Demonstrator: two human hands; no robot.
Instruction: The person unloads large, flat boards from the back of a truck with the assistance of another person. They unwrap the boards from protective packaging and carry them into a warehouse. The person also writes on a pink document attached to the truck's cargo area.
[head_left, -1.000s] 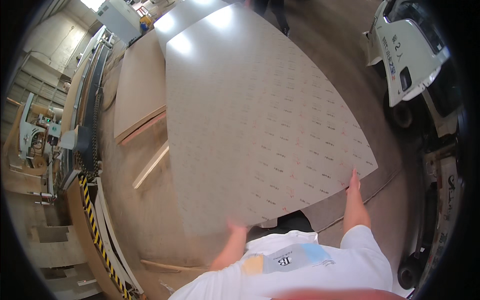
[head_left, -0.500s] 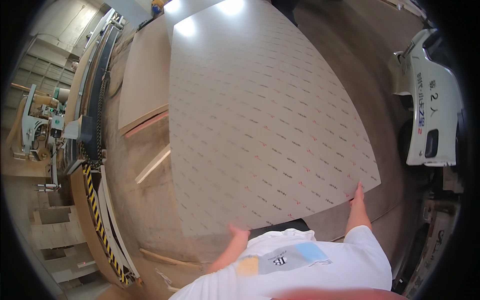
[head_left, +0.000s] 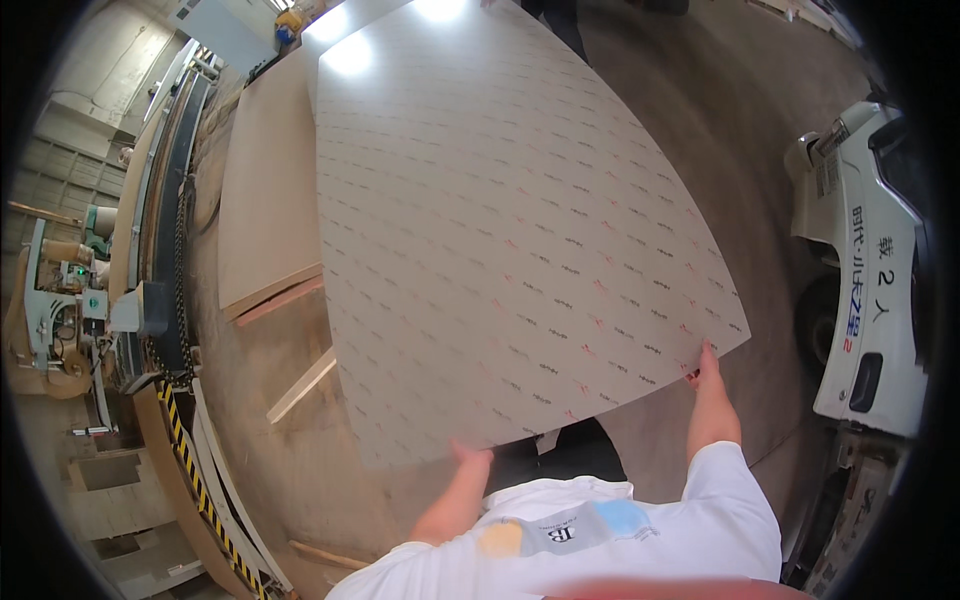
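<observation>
A large, flat, pale grey panel (head_left: 520, 250), covered in small printed marks, stretches from just before my body to the far end of the view. My left hand (head_left: 470, 455) grips its near edge, left of my middle, with the thumb on top. Farther right, my right hand (head_left: 703, 368) holds the same edge close to the near right corner, fingers underneath and mostly hidden. At the far edge another person's hand (head_left: 487, 3) touches the panel, and that person's dark-trousered legs (head_left: 560, 25) show behind it.
Left of the panel, a stack of brown boards (head_left: 268, 190) lies low, with a wooden batten (head_left: 302, 385) nearer. A long machine (head_left: 160, 220) with a chain and a striped yellow-black edge (head_left: 195, 450) runs along the left. A white truck cab (head_left: 870, 270) stands at right.
The panel and both my hands have shifted slightly up and left in view. The truck shows farther down, and more of the other person shows at the far edge. My grip stays the same.
</observation>
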